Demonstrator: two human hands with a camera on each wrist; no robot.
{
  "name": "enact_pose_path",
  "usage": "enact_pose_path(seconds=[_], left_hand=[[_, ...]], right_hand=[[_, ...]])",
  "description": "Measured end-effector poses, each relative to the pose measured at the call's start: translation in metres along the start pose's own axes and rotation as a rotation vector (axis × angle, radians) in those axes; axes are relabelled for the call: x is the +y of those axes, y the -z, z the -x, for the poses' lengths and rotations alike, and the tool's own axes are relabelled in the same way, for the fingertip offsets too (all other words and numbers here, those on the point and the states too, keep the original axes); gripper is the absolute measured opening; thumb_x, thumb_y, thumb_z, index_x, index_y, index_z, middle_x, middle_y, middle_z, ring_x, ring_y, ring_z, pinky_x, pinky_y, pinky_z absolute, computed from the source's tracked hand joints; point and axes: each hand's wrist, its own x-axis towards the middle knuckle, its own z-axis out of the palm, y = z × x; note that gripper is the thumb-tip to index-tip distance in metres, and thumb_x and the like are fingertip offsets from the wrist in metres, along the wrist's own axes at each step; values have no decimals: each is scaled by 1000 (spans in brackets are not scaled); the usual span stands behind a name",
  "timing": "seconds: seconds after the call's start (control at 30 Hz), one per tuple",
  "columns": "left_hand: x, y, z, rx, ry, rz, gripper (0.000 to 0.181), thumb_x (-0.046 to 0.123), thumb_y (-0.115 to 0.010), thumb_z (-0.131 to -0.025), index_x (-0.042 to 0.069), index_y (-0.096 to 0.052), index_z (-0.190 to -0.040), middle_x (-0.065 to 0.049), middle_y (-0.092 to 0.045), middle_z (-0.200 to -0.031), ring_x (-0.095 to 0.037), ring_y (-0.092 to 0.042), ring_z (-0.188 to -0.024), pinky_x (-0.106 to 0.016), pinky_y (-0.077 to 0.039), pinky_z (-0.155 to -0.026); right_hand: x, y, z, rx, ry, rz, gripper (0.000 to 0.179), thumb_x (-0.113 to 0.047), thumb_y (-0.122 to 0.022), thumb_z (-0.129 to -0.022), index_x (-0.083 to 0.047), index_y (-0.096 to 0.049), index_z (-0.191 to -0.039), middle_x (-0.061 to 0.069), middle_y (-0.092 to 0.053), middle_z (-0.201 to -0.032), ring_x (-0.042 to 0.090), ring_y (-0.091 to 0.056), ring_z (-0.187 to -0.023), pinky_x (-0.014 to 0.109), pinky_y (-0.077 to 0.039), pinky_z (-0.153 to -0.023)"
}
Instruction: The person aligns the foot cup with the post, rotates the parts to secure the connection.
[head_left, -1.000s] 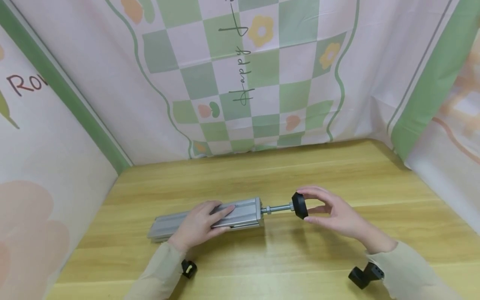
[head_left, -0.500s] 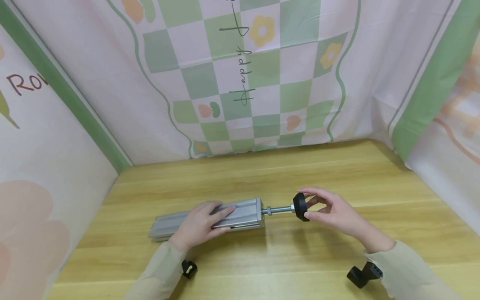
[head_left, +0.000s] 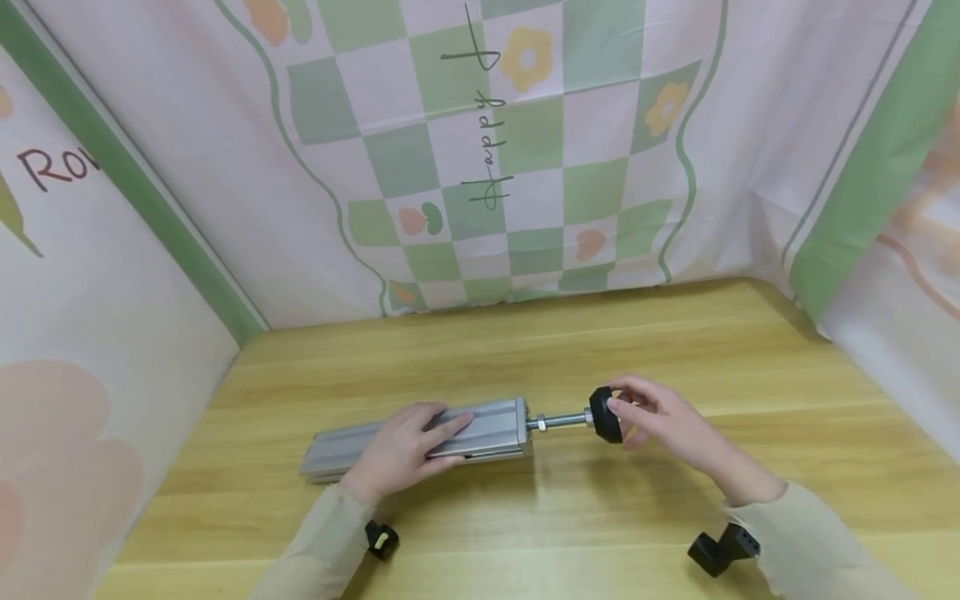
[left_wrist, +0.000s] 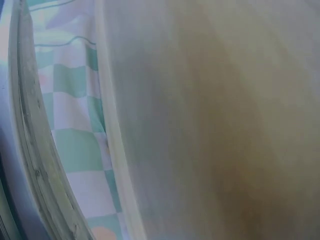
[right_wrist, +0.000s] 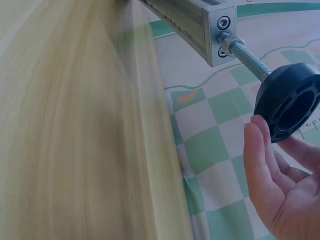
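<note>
A silver aluminium profile is held at table level in the head view, with a threaded rod and nuts coming out of its right end. The rod carries a round black levelling foot. My left hand grips the profile from above, thumb along the near side; the far fingertips are hidden. With my right hand I pinch the foot's rim, the thumb over its near face. Fingertips touch the rim in the right wrist view. In the left wrist view only the profile shows, no hand.
The wooden table surrounds the work. A checked green and white cloth hangs behind it, with printed panels at both sides. A black camera mount sits on each wrist, the left one and the right one.
My right thumb has moved up across the black levelling foot, from its lower edge to its upper part, and the fingers have shifted round the rim. My left hand has kept its place on the profile.
</note>
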Motion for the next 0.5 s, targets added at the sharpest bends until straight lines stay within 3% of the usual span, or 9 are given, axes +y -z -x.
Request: enact_pose_path(seconds=[0.2, 0.3, 0.4, 0.5], left_hand=[[2, 2, -2, -20, 11, 5, 58, 56, -36, -95, 16, -61, -129, -13, -61, -107, -23, -63, -91, -36, -54, -83], [2, 1, -2, -29, 16, 5, 57, 55, -38, -95, 16, -60, -129, -13, -61, -108, -23, -63, -92, -37, -54, -83], [2, 1, -1, -33, 22, 7, 57, 55, -38, -95, 16, -60, -130, -13, -60, -108, -23, -63, -92, -37, -54, -83], [3, 2, -2, -32, 24, 10, 57, 55, -36, -95, 16, -60, -129, -13, -60, -108, -23, -63, -91, -37, -54, -82]], right_hand=[[1, 3, -4, -32, -75, -22, 47, -23, -43, -102, 14, -40, -130, 16, -58, -92, 16, -62, -71, 38, -58, -63], [0, 4, -4, -40, -73, -23, 48, -26, -40, -103, 11, -38, -134, 22, -59, -99, 18, -63, -76, 37, -58, -64], [2, 3, -2, -21, 0, -15, 47, -22, -41, -103, 8, -34, -139, 27, -53, -116, 11, -61, -87, 37, -58, -69], [5, 2, 1, 1, 153, 21, 51, -10, -52, -97, 5, -32, -142, 22, -47, -130, 0, -56, -100, 33, -58, -74]])
